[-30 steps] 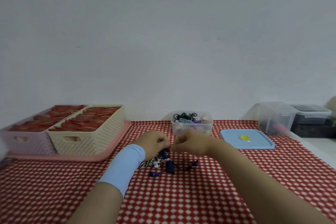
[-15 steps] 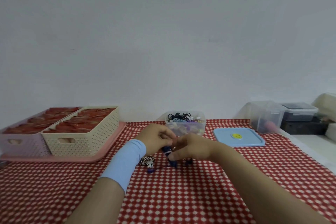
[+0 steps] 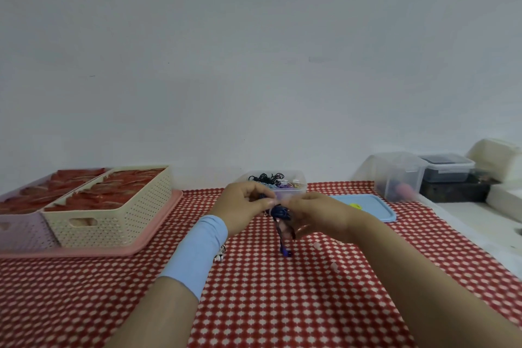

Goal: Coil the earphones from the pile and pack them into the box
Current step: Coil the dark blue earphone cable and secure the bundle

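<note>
The dark blue earphones (image 3: 280, 211) are bunched into a small coil held just above the tablecloth (image 3: 282, 305), with a loose tail hanging down until its end (image 3: 286, 253) touches the cloth. The left hand (image 3: 244, 207) and right hand (image 3: 316, 216) are close together, each pinching this bundle from its own side. Judging by the tail, the coiling is mostly done but not finished. Just behind the hands, the clear box (image 3: 302, 178) already holds several coiled sets, and its blue lid (image 3: 375, 207) lies beside it. A zebra-striped earphone (image 3: 220, 255) by the left wrist awaits coiling; whether others remain, I cannot tell.
</note>
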A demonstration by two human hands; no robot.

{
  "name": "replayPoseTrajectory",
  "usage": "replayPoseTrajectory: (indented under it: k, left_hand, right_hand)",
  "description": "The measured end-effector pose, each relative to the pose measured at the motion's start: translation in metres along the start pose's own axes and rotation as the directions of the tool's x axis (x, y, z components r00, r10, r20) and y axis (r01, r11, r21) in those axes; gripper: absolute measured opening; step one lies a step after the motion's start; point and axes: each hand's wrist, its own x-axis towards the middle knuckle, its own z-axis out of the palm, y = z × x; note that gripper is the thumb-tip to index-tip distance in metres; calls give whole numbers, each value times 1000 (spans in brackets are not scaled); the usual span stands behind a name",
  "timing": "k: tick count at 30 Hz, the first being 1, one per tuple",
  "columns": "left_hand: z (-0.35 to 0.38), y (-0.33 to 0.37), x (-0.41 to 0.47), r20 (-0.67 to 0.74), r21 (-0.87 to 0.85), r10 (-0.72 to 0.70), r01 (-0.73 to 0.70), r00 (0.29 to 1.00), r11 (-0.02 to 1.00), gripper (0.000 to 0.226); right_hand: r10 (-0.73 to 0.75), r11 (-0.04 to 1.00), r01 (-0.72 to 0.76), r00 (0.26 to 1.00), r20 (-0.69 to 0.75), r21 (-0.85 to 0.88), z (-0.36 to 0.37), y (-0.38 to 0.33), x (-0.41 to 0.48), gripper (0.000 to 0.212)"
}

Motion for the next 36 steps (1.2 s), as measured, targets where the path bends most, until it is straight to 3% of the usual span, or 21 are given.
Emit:
replayPoseTrajectory:
  k: [6, 9, 11, 15, 18, 21, 24, 27, 33, 36]
  left_hand:
    - [10, -1, 5, -113, -61, -60, 53, 992, 997, 14]
    - [12, -17, 7, -34, 224, -105, 110, 994, 968, 15]
    - [14, -26, 6, -7, 416, -149, 138, 989, 899, 11]
    - [16, -35, 3, -32, 635, -224, 193, 974, 748, 16]
    - [21, -33, 3, -77, 761, -107, 128, 991, 637, 23]
    - [31, -21, 5, -19, 693, 27, -6, 999, 720, 18]
    - [41, -11, 0, 192, 565, -69, -52, 979, 823, 13]
    - [52, -12, -8, 330, 606, -152, -86, 932, 791, 17]
    - [52, -14, -14, 281, 643, -152, -68, 948, 763, 19]
    - [56, -21, -19, 181, 535, -109, -4, 977, 845, 21]
  right_hand:
    - [35, 999, -35, 999, 9, -20, -19, 0, -10, 36]
    - [71, 992, -79, 994, -80, -103, -24, 5, -9, 24]
    - [79, 976, -106, 986, -145, -191, -27, 12, -8, 20]
    - [12, 916, -115, 965, -261, -383, -32, 22, -8, 13]
    - [4, 853, -149, 960, -280, -499, -30, 26, -12, 16]
    - [89, 792, -211, 968, -233, -573, -26, 31, -15, 15]
    - [112, 727, -242, 965, -237, -642, -22, 35, -16, 14]
    - [46, 701, -237, 956, -288, -672, -20, 36, -16, 11]
    - [-83, 840, -129, 929, -359, -527, -11, 37, -14, 13]
    - [-88, 937, -59, 914, -396, -344, -5, 34, -17, 10]
